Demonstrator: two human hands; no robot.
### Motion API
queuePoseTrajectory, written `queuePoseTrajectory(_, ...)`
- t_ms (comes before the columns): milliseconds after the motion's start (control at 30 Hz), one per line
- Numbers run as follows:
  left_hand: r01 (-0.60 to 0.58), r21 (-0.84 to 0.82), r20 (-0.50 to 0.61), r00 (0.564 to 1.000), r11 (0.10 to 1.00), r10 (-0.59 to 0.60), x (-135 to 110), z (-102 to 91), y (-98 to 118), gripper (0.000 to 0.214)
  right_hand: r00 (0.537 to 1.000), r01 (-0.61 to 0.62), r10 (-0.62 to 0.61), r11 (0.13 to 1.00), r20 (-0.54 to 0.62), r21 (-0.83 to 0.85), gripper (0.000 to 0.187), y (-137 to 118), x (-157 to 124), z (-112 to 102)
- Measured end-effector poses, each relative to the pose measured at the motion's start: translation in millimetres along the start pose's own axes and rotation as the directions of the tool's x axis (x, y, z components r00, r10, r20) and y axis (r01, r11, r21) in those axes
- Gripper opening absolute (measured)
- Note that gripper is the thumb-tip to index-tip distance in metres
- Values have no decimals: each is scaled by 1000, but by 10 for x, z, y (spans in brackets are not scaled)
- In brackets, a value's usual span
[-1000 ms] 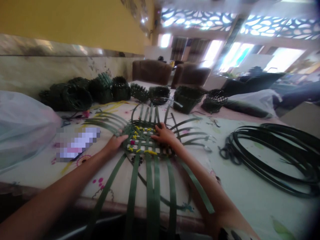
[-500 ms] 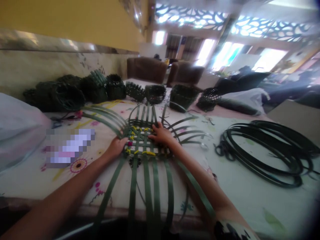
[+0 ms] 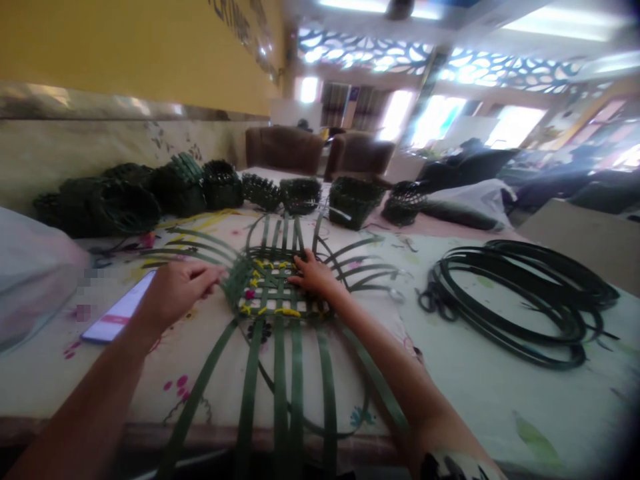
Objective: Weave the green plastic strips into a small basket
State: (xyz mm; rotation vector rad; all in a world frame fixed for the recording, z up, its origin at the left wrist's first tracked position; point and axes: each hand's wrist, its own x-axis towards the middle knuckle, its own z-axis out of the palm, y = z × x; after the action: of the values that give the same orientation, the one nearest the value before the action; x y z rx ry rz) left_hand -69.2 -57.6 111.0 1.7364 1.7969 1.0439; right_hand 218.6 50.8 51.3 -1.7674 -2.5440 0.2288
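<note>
A half-woven basket base of flat green strips lies on the table, with yellow ties at its crossings and long loose strips fanning out on all sides. My right hand rests on its far right part, fingers spread and pressing down. Just off the left edge, my left hand has its fingers pinched together. A blurred green strip meets those fingertips; its exact hold is hard to see. A thin strip loops below the base between the hanging strips.
A phone lies partly behind my left wrist. Coiled green strip sits at right, with dark scissors beside it. Several woven green baskets line the back. A white plastic bag stands at left.
My left hand has moved left, away from the edge of the base, and now passes in front of the phone. My right hand stays on the base. The view has shifted slightly.
</note>
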Motion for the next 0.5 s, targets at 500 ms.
queuePoseTrajectory(500, -318, 734, 311, 943, 600, 120, 870, 1137, -24, 39, 1000, 14, -15, 1000, -16, -25, 64, -8, -11, 16)
